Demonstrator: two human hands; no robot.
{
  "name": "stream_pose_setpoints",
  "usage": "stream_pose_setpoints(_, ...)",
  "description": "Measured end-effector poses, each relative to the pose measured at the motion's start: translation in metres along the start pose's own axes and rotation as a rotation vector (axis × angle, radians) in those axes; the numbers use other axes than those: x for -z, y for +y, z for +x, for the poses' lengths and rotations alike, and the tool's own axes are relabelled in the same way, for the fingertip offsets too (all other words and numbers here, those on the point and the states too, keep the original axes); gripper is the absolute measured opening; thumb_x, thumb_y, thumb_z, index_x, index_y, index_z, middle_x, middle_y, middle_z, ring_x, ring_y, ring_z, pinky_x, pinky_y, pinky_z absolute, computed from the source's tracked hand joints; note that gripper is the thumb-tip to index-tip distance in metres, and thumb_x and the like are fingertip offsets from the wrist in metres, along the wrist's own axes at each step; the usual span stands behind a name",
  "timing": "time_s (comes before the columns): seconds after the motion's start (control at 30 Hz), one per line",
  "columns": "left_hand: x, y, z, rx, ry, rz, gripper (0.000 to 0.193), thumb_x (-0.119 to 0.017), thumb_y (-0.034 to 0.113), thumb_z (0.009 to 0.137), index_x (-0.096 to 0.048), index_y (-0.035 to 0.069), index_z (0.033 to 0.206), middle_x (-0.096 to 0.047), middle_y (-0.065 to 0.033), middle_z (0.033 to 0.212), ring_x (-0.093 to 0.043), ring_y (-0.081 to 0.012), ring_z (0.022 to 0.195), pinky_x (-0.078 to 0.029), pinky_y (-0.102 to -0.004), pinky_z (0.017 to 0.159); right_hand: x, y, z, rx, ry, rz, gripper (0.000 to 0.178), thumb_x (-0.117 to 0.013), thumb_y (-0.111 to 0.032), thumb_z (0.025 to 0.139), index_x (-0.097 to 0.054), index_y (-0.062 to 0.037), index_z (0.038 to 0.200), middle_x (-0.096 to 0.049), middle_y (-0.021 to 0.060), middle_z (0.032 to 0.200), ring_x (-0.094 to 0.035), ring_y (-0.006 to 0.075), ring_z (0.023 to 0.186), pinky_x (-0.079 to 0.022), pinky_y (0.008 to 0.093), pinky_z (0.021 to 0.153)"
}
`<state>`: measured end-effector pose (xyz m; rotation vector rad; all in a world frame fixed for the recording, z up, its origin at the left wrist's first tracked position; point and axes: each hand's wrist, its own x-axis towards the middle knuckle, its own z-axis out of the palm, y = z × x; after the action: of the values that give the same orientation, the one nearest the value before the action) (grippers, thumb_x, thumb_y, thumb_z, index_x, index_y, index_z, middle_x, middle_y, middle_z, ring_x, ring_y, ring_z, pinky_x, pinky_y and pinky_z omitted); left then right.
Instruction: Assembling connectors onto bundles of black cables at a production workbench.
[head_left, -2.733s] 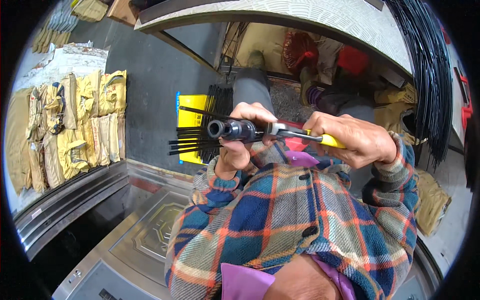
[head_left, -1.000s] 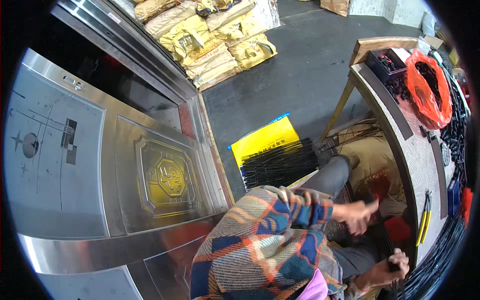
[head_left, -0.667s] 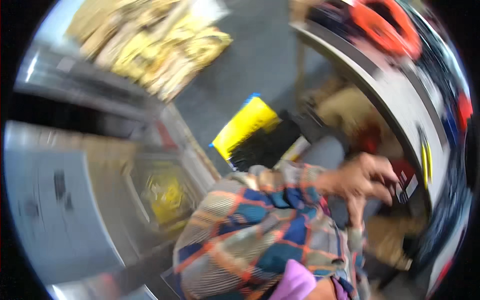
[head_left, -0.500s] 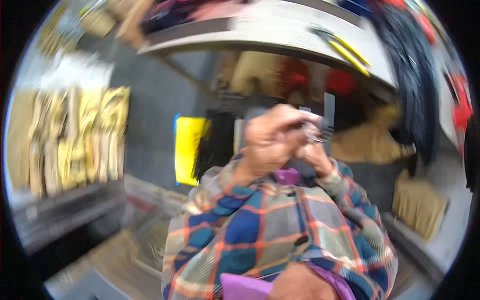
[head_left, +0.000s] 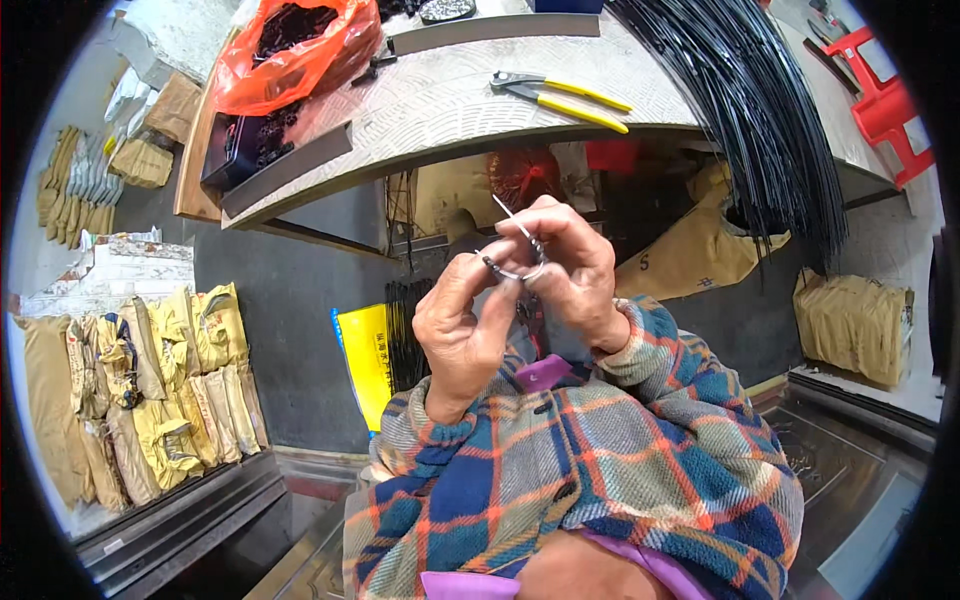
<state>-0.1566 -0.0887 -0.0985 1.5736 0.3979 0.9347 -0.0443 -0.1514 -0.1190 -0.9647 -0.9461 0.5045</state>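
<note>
In front of my chest, both hands are raised below the workbench's front edge. Between them is a thin, curved strip or wire loop (head_left: 507,273), with dark bits along it and one pale end sticking up. My left hand (head_left: 460,325) pinches one side of the loop between thumb and fingers. My right hand (head_left: 575,265) is closed on the other side, its fingers curled around it. Exactly what the loop is made of is too small to tell. Pincers with yellow handles (head_left: 585,93) lie on the bench, beyond my right hand.
The workbench (head_left: 430,95) carries a red plastic bag (head_left: 240,85) of black pieces and a long bundle of black strands (head_left: 750,110) hanging over its edge. A yellow packet (head_left: 362,365) stands left. Wrapped brown packages (head_left: 150,400) lie farther left; a brown sack (head_left: 690,250) sits under the bench.
The view has swung and sharpened, showing more of the bench. My hands, earlier bunched together and blurred, are now farther apart with the loop visible between them.
</note>
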Motion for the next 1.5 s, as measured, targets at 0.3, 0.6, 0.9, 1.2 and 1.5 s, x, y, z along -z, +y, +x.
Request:
stream_pose_setpoints(0.3,0.0,-0.01,0.007,-0.154,0.043,0.146,0.029,-0.073,0.007,0.07,-0.061,-0.001,0.094,-0.06,-0.0087,0.079,-0.056,-0.0158,0.066,-0.045,-0.0241,0.061,0.012,0.0,0.016,-0.068,-0.058,0.362,0.026,-0.072,-0.01,0.069,-0.056,0.0,0.086,-0.053,0.0083,0.078,-0.048,0.0127,0.064,-0.04,0.0244,0.057)
stream_pose_setpoints(0.6,0.015,0.002,0.022,0.204,-0.302,-0.459,0.032,-0.077,0.016,0.065,-0.063,-0.001,0.089,-0.049,-0.0017,0.072,-0.043,-0.0092,0.066,-0.034,-0.0228,0.062,0.027,-0.024,0.04,-0.235,-0.502,0.167,0.024,-0.077,0.0,0.061,-0.053,-0.0004,0.066,-0.058,0.0063,0.067,-0.056,0.0106,0.066,-0.042,0.0239,0.059)
stream_pose_setpoints(0.9,0.056,-0.025,0.026,0.211,-0.153,-0.641,0.02,-0.069,0.002,0.07,-0.062,-0.003,0.087,-0.048,-0.0046,0.078,-0.043,-0.0122,0.068,-0.034,-0.0234,0.063,-0.04,0.05,0.175,-0.187,-0.561,-0.327,0.018,-0.059,-0.014,0.082,-0.063,0.0037,0.084,-0.062,0.006,0.071,-0.057,0.01,0.067,-0.046,0.0257,0.061)
stream_pose_setpoints(1.2,0.07,-0.036,0.022,0.266,-0.155,-0.654,0.015,-0.064,0.006,0.078,-0.061,0.0,0.091,-0.048,-0.0033,0.076,-0.043,-0.0112,0.07,-0.035,-0.0238,0.064,-0.152,0.167,0.258,0.155,-0.742,-0.999,0.018,-0.062,-0.015,0.074,-0.062,-0.006,0.09,-0.064,0.0142,0.084,-0.061,0.0317,0.082,-0.047,0.0398,0.072)
stream_pose_setpoints(1.5,0.08,-0.049,0.021,0.24,0.025,-0.644,0.017,-0.062,0.001,0.071,-0.055,-0.001,0.087,-0.046,-0.004,0.075,-0.042,-0.0124,0.071,-0.034,-0.0237,0.065,-0.104,0.078,0.217,-0.168,-0.684,-0.111,0.023,-0.059,-0.015,0.08,-0.061,-0.0024,0.1,-0.057,-0.001,0.081,-0.053,0.0081,0.075,-0.043,0.0237,0.066)
